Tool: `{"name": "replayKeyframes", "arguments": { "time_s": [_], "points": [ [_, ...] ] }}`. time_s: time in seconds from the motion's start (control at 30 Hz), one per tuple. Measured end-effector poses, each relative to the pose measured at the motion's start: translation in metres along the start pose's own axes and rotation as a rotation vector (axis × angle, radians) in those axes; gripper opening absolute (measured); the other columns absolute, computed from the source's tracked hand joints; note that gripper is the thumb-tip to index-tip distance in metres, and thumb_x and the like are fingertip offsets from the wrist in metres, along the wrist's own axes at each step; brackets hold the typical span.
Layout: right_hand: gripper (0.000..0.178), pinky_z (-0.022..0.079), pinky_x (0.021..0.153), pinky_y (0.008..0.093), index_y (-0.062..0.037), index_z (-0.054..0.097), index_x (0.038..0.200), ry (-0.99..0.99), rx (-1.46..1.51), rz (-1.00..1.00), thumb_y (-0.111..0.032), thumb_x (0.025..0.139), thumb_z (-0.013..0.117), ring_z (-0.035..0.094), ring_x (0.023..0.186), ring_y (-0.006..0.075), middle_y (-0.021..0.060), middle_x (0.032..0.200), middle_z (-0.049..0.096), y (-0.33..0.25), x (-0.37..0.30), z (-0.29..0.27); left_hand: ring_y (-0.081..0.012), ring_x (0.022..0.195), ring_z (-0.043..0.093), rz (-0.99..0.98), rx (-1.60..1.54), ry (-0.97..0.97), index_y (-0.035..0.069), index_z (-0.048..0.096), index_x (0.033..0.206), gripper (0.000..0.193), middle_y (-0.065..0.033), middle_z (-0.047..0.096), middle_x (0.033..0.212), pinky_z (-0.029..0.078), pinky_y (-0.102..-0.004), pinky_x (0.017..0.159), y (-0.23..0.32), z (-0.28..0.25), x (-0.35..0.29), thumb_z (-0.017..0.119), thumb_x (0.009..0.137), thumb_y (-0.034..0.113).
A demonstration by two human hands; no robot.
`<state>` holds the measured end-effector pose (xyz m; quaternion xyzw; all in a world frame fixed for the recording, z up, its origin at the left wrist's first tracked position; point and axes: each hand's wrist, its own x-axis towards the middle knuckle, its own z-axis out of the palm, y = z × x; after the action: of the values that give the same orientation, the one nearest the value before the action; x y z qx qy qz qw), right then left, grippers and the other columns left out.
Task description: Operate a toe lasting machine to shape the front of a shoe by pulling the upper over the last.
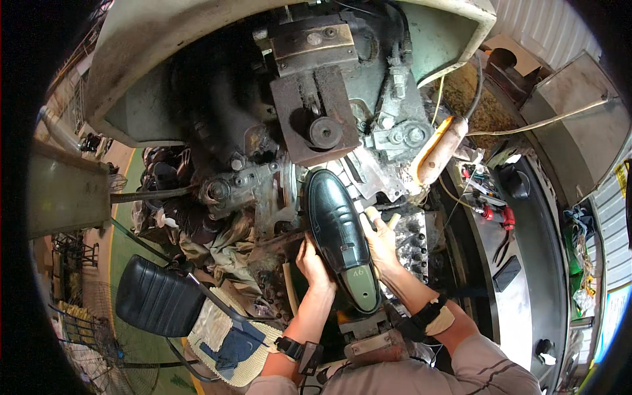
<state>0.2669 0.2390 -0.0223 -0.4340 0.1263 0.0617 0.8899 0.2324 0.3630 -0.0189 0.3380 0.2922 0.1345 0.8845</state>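
Note:
A black leather shoe upper (332,214) is stretched over a green shoe last (361,288), its toe pointing away from me under the machine's dark metal block (313,112). My left hand (313,264) grips the shoe's left side, with the fingers partly hidden behind it. Against the right side lies my right hand (380,242), its fingertips pointing up and wrapped in something pale. Between them the two hands hold the shoe. The last's bare heel end faces me, above a metal support (372,343) near my body.
Machine arms (227,191) flank the toe. A lit lamp (440,151) hangs at the right. Beyond it, a bench (517,296) carries a phone (507,274) and a red-handled tool (498,216). A black-backed chair (158,296) and piled cloth (227,247) stand left.

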Motion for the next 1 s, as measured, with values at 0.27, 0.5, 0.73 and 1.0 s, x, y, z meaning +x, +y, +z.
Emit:
{"name": "replayKeyframes", "arguments": {
  "time_s": [0.27,0.5,0.73,1.0],
  "points": [
    [0.049,0.065,0.077,0.0354,0.001,0.045,0.139,-0.11,-0.289,0.148,-0.021,0.1,0.065,0.074,0.085,0.0273,0.025,0.108,0.07,-0.055,-0.016,-0.062,-0.0186,0.097,0.066,0.475,0.585,-0.138,-0.004,0.062,0.119,0.029,-0.0097,0.068,0.107,0.055,-0.0322,0.085,0.03,-0.101,0.035,0.056,0.105,0.021],
    [0.067,0.055,0.085,0.0322,-0.0021,0.031,0.152,0.563,-0.603,0.205,-0.014,0.096,0.067,0.064,0.093,0.0155,0.0075,0.11,0.064,-0.046,0.001,-0.26,-0.039,0.146,0.03,0.819,1.273,0.013,-0.004,0.035,0.147,0.058,-0.0234,0.034,0.155,0.024,-0.0467,0.119,0.014,-0.298,0.067,0.053,0.103,0.029],
    [0.085,0.054,0.079,0.0343,0.0002,0.021,0.153,0.383,-0.585,0.14,-0.004,0.087,0.074,0.065,0.103,0.0229,0.0148,0.111,0.066,-0.006,0.005,-0.275,-0.0386,0.141,0.039,0.92,1.193,0.322,-0.004,0.054,0.133,0.046,-0.0228,0.042,0.151,0.027,-0.0479,0.118,0.0,-0.305,0.065,0.059,0.101,0.028],
    [0.051,0.054,0.056,0.0329,0.0025,0.048,0.132,0.671,-0.526,0.193,-0.004,0.088,0.072,0.069,0.069,0.0201,0.0119,0.089,0.068,-0.05,-0.124,-0.386,-0.029,0.123,0.054,0.71,0.893,0.519,-0.003,0.047,0.141,0.044,-0.0178,0.054,0.138,0.043,-0.0405,0.105,0.063,-0.379,-0.011,0.057,0.102,0.014]
  ]
}}
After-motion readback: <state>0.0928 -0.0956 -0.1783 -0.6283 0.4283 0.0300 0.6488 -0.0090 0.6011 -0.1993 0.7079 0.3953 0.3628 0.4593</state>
